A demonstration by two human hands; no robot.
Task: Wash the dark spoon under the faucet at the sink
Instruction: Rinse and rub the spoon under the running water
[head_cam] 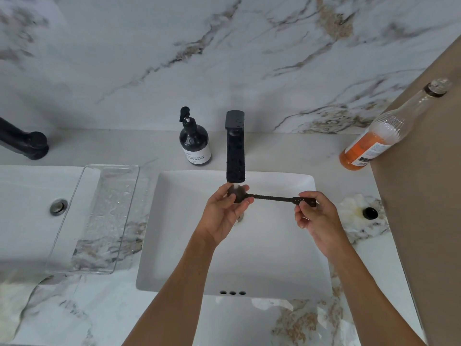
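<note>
at the sink (294, 245): my left hand (225, 212) cups the spoon (272, 198) bowl right under the faucet (235, 156) so water hits it, fingers curled round it; right hand (314, 216) pinches the handle end to keep it level over the basin.

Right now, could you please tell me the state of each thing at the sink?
dark spoon: level, bowl under the spout
faucet: running
left hand: cupping the bowl
right hand: pinching the handle end
soap bottle: upright
orange bottle: partly full
sink: undrained water not visible
</note>
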